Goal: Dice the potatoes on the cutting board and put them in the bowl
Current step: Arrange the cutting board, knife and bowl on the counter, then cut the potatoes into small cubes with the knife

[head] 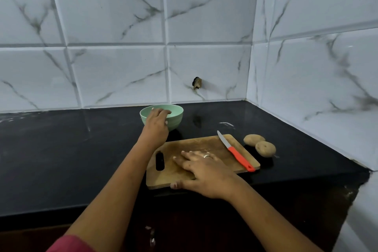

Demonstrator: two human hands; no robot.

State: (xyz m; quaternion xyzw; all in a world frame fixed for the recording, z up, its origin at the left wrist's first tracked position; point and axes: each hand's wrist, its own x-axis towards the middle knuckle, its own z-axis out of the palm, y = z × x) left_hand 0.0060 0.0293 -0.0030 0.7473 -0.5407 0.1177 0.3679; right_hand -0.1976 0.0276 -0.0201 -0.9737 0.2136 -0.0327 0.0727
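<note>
The left hand [157, 117] reaches over the near rim of the green bowl [176, 116], fingers curled loosely into its mouth; whether it grips the rim or merely rests there is hard to tell from this angle, and nothing shows in its grasp. The right hand [201, 166] lies flat and spread on the wooden cutting board [204, 143], thumb hooked at the near edge, holding nothing. Two whole potatoes [259, 145] sit on the black counter [61, 149] just beside the board's right end, touching each other, not yet on the board. The knife [235, 151] with the orange handle lies diagonally across the board's right side, blade pointing away, the handle's tip reaching the board's near edge. No dicing appears to have begun, and the bowl looks empty as far as its interior shows. The risks from here are plain: if the board is shifted under the right hand, the loose knife may slide off toward the counter edge; the round potatoes may roll when nudged; and a whole potato cut without a flat side down could rock under the blade.
</note>
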